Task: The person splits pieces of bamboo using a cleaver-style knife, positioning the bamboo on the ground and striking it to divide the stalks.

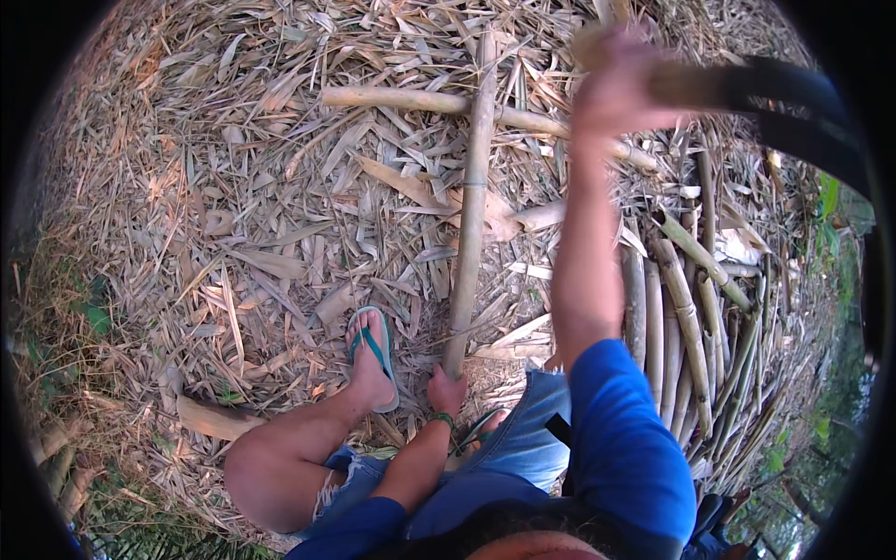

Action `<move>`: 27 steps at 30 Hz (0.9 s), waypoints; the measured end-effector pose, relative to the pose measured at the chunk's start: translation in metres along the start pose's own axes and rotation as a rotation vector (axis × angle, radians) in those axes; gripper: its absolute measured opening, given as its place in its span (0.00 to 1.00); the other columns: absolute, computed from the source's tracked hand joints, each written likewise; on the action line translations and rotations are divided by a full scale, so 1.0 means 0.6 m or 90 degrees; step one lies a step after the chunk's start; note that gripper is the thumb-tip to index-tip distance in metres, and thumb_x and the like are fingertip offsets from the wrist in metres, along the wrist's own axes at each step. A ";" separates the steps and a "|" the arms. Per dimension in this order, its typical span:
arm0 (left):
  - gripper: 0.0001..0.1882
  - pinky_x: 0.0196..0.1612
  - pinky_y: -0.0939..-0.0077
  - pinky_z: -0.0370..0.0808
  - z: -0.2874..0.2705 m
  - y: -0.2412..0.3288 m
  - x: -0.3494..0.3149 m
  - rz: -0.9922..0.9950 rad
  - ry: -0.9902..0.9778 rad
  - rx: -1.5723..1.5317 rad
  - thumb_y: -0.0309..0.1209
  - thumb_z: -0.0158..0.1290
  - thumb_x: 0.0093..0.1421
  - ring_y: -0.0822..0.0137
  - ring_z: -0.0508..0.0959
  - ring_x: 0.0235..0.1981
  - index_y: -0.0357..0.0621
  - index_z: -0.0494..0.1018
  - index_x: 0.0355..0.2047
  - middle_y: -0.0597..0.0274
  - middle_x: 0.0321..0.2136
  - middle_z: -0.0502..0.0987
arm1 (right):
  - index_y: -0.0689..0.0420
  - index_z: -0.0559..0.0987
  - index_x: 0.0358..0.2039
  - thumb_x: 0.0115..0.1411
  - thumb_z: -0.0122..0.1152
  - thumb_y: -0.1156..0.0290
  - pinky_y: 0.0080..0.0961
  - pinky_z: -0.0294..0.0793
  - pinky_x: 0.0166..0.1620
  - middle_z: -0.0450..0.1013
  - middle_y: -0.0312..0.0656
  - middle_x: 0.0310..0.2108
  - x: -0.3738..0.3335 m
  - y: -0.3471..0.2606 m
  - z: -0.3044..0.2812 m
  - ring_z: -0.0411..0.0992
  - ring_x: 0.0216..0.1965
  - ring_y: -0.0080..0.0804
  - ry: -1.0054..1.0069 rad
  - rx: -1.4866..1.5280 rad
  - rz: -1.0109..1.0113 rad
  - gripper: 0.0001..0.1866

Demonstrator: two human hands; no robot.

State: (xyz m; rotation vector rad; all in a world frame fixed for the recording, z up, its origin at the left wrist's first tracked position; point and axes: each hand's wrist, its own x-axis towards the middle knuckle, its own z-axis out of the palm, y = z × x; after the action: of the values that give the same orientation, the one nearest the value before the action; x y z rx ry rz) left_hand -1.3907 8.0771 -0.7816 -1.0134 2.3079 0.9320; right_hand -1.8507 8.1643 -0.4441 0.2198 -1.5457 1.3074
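My left hand [447,392] is closed around the near end of a bamboo pole [472,196], low between my feet. This pole stretches away from me and rests across a second bamboo pole [397,98] that lies crosswise on the leaf litter. High at the upper right, my right hand [621,89] grips the handle of a machete [793,107]. Its broad dark blade points right, apart from the poles; both hand and blade are smeared by motion. Part of the crosswise pole is hidden behind my right forearm.
Cut bamboo pieces [686,327] lie heaped at my right. Dry bamboo leaves [271,187] cover the ground. My left foot [373,359], in a green-strapped flip-flop, is just left of the held pole. A dry husk [219,418] lies beside my left knee.
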 end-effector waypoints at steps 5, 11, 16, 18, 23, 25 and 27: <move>0.38 0.45 0.46 0.77 0.011 -0.027 -0.021 0.031 0.022 0.012 0.43 0.69 0.44 0.34 0.80 0.41 0.36 0.68 0.52 0.32 0.35 0.80 | 0.60 0.72 0.35 0.59 0.57 0.69 0.36 0.73 0.33 0.68 0.42 0.22 -0.236 0.185 -0.038 0.67 0.21 0.34 -0.194 0.184 0.591 0.08; 0.40 0.48 0.49 0.76 0.009 -0.043 0.003 0.069 -0.057 -0.127 0.43 0.69 0.43 0.35 0.79 0.43 0.35 0.65 0.51 0.34 0.37 0.80 | 0.58 0.70 0.35 0.64 0.57 0.69 0.33 0.78 0.32 0.71 0.40 0.23 -0.262 0.201 -0.107 0.72 0.22 0.33 -0.374 0.278 1.111 0.07; 0.40 0.49 0.48 0.75 -0.009 -0.023 -0.055 0.009 0.000 -0.080 0.44 0.69 0.43 0.37 0.80 0.42 0.40 0.65 0.53 0.38 0.38 0.81 | 0.67 0.77 0.40 0.60 0.66 0.65 0.29 0.75 0.29 0.77 0.46 0.27 -0.276 0.178 -0.155 0.77 0.26 0.33 -0.448 -0.166 0.947 0.16; 0.38 0.48 0.50 0.76 -0.012 -0.054 -0.041 0.012 -0.020 -0.083 0.44 0.69 0.43 0.38 0.80 0.43 0.40 0.69 0.52 0.38 0.38 0.81 | 0.65 0.79 0.31 0.57 0.66 0.67 0.29 0.74 0.28 0.76 0.45 0.22 -0.277 0.121 -0.107 0.75 0.22 0.32 -0.421 -0.086 0.884 0.12; 0.31 0.47 0.53 0.78 -0.010 -0.025 -0.038 -0.011 -0.077 -0.120 0.44 0.67 0.42 0.41 0.82 0.42 0.41 0.77 0.46 0.40 0.37 0.82 | 0.65 0.79 0.25 0.49 0.62 0.69 0.33 0.75 0.29 0.76 0.45 0.19 -0.316 0.064 -0.127 0.75 0.20 0.32 -0.388 -0.162 0.723 0.11; 0.30 0.46 0.54 0.79 -0.017 0.017 -0.058 -0.013 -0.116 -0.147 0.44 0.67 0.42 0.42 0.82 0.42 0.42 0.79 0.44 0.41 0.36 0.83 | 0.66 0.80 0.24 0.50 0.62 0.69 0.32 0.75 0.29 0.77 0.46 0.20 -0.352 0.125 -0.186 0.76 0.21 0.32 -0.410 -0.269 0.788 0.11; 0.29 0.47 0.54 0.78 -0.009 -0.001 -0.047 0.015 -0.095 -0.143 0.44 0.67 0.42 0.43 0.82 0.42 0.41 0.79 0.44 0.41 0.36 0.83 | 0.66 0.81 0.24 0.51 0.62 0.68 0.31 0.74 0.26 0.77 0.45 0.20 -0.355 0.144 -0.171 0.75 0.21 0.31 -0.465 -0.287 0.783 0.12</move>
State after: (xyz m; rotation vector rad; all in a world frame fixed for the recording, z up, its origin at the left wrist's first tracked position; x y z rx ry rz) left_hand -1.3730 8.0860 -0.7605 -0.9691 2.1313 1.2553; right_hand -1.7593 8.1830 -0.6776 -0.7478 -2.7539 1.8030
